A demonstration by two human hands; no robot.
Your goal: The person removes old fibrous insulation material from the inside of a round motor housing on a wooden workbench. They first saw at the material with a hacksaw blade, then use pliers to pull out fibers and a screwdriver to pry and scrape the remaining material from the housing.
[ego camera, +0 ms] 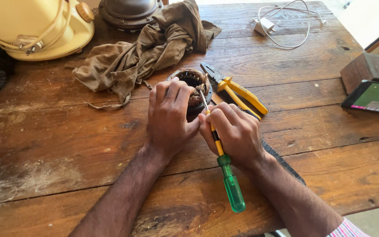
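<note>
Clasped over the near side of a round dark motor stator with copper windings (pixel 194 86), the left hand (pixel 168 117) has its fingers curled across the rim and pins the part to the worn brown wooden table (pixel 58 145). Just to its right, the right hand (pixel 235 131) pinches the yellow-and-black shaft of a screwdriver with a translucent green handle (pixel 230 184), fingers closed tight around it; the metal tip slants up into the stator's windings (how deep it sits cannot be told). Both hands touch at the thumbs. Behind the stator, at the left, stands a cream plastic appliance housing (pixel 36 26), then a crumpled olive cloth (pixel 145 50), and yellow-handled pliers (pixel 237 90) lie just beside the stator. Farther right are a white charger with its cable (pixel 265 26) and a propped phone with a lit screen (pixel 373 98).
</note>
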